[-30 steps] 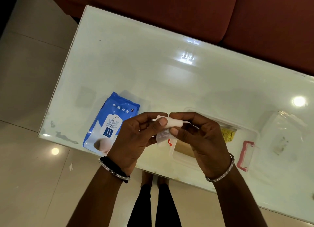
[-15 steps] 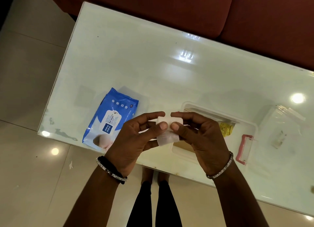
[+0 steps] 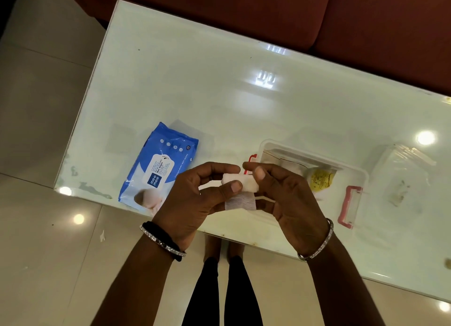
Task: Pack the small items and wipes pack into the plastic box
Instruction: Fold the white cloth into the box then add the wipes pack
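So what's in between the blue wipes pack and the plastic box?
In the head view, the left hand hangs there, pinching a white gauze roll with the right hand, above the table between the wipes pack and plastic box.

1. white glossy table (image 3: 219, 86), ceiling lights reflected on top
2. dark red sofa (image 3: 317, 16) right behind it
3. beige tile floor (image 3: 36, 264) w/ a small white scrap (image 3: 102, 235) nr the table corner
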